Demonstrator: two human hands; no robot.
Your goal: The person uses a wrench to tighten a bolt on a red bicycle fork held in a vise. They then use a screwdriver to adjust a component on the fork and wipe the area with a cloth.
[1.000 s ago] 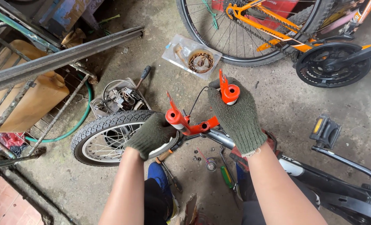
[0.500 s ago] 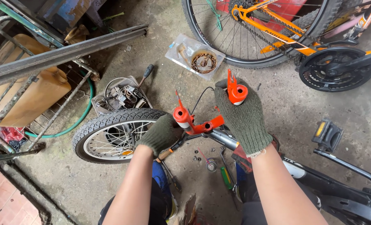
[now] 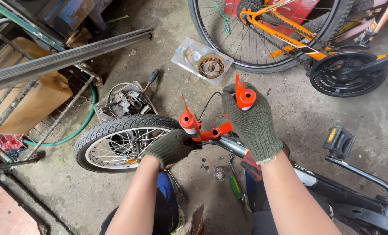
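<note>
Orange fork (image 3: 211, 130) sits centre of scene, held up over the concrete floor (image 3: 298, 117); its two legs point far, away from the person, crown near; long axis runs near-to-far, tilted a bit right. Right hand (image 3: 250, 124), gloved, wraps the right leg, fingers closed round it just below the orange tip; left hand (image 3: 172, 148), gloved too, grips the crown end by the left leg, fingers curled shut on it. Both hands touch the fork, so neither is nearer; right sits farther up the leg, left nearer the body. Small wheel (image 3: 120, 141) lies left, just beside the left hand; screwdriver w/ green handle (image 3: 235, 186) lies on floor below; orange bike (image 3: 289, 30) stands far right.
</note>
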